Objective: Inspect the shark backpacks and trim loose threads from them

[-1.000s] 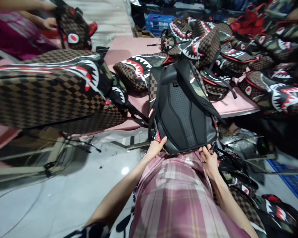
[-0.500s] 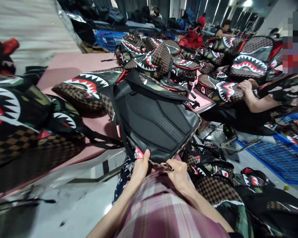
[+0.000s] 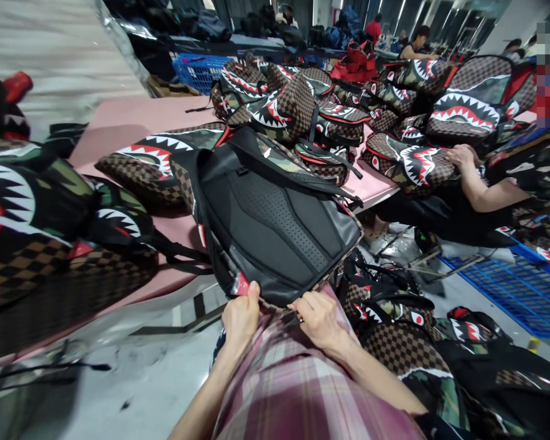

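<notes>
Two grips show from where I watch: the left hand (image 3: 241,315) pinches the near edge of a black-backed backpack (image 3: 270,214), and the right hand (image 3: 319,319) clasps it farther right. I see it back side up, overhanging the pink worktop (image 3: 114,116), beside a checkered shark-mouth bag (image 3: 140,180).

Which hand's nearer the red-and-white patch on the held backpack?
Left. The left hand grips the backpack at its near edge, immediately beside the red-and-white patch; the right hand holds that edge farther along, to the patch's right.
</notes>
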`<state>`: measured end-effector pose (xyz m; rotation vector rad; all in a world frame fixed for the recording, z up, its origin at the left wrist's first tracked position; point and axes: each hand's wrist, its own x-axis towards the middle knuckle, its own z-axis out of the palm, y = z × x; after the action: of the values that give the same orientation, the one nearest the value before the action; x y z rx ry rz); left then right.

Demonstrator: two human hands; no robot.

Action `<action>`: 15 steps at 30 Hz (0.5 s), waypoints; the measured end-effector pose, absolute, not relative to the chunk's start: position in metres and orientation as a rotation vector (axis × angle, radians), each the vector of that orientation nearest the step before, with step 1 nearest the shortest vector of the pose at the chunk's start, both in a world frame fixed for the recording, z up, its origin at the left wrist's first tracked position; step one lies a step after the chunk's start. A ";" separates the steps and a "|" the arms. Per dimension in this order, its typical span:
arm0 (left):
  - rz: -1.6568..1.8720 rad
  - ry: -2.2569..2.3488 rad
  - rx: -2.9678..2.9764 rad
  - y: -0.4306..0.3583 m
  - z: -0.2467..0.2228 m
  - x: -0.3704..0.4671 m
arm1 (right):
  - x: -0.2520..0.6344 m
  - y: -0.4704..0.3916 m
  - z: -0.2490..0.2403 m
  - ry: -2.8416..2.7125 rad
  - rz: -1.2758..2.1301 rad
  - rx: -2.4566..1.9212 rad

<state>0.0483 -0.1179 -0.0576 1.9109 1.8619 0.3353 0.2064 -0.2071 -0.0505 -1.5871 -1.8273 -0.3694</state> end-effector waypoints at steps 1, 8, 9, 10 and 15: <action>0.263 1.917 1.975 -0.118 -0.057 0.048 | 0.207 -0.207 -0.051 -1.830 -0.385 -1.584; 0.122 1.963 2.166 -0.117 -0.055 0.040 | 0.219 -0.207 -0.046 -1.937 -0.283 -1.562; 0.136 1.968 2.173 -0.115 -0.056 0.035 | 0.229 -0.207 -0.043 -1.902 -0.272 -1.564; 0.152 1.982 2.172 -0.113 -0.058 0.029 | 0.243 -0.207 -0.040 -1.832 -0.279 -1.590; 0.196 2.101 2.079 -0.103 -0.067 -0.001 | 0.331 -0.191 -0.039 -1.373 -0.253 -2.013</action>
<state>-0.0010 -0.1034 -0.0671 2.0790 2.1006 0.1959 0.3311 -0.1906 -0.0387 -2.0127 -1.3730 -0.2531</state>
